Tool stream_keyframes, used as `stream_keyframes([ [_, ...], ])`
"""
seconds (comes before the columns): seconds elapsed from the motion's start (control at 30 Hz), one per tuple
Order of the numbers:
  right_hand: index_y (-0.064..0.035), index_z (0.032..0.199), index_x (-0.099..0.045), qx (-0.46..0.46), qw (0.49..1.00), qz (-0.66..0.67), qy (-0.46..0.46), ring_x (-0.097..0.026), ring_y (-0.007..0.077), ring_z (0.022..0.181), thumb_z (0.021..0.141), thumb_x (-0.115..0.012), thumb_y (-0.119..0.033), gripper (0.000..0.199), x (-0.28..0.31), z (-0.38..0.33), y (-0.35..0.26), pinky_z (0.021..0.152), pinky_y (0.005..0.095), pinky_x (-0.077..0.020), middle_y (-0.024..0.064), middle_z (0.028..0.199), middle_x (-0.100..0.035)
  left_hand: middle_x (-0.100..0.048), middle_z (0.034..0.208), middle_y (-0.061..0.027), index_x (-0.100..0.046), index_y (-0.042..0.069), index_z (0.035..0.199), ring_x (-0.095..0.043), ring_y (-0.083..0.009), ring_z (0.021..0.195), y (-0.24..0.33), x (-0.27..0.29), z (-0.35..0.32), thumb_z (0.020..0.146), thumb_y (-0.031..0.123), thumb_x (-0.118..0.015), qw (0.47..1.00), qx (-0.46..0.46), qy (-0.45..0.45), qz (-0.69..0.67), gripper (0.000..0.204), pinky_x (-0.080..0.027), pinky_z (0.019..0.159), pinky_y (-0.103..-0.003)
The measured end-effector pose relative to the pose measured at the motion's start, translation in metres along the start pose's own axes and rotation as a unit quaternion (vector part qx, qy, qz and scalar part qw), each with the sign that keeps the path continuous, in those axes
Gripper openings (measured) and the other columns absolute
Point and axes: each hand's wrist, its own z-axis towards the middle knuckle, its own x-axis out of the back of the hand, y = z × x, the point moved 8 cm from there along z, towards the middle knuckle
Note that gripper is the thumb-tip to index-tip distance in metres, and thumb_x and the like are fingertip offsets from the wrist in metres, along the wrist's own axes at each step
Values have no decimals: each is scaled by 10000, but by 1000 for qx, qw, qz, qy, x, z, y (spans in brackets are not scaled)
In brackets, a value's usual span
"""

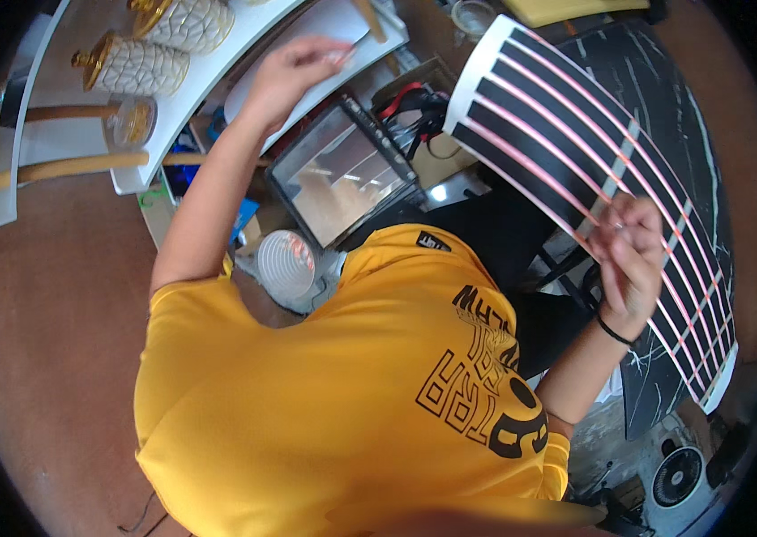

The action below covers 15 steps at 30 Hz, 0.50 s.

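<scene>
From my end, I see a white shelf (177,116) left of the left hand (302,76), with patterned, gold-topped jars (141,64) standing on it. Past the right hand (629,255) spreads a black, white-veined tabletop (665,98); a striped sheet (539,116) stretches over it, though I can't tell whether it rests there.

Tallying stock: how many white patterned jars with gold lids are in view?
2: one jar at the upper left, another jar just above and right of it, both on the white shelf. More may be cut off by the picture's top edge.
</scene>
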Motion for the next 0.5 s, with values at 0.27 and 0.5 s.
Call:
stream_keyframes([
  [0.27, -104, 1032, -507, 66, 996, -57, 8, -469, 142, 891, 860, -766, -129, 312, 50, -32, -46, 702, 286, -445, 57, 996, -472, -723, 810, -131, -709, 65, 821, -706, -282, 764, -295, 69, -221, 763, 198, -790, 829, 273, -76, 482, 166, -556, 712, -403],
  [0.5, -88, 1001, -514, 88, 993, -58, 62, -463, 146, 886, 885, -721, -63, 238, 79, -52, -60, 721, 306, -424, 54, 967, -473, -717, 1068, -204, -732, 21, 953, -689, -330, 1019, -397, 102, -353, 810, 370, -789, 711, 492, -24, 502, 382, -541, 886, -441],
])
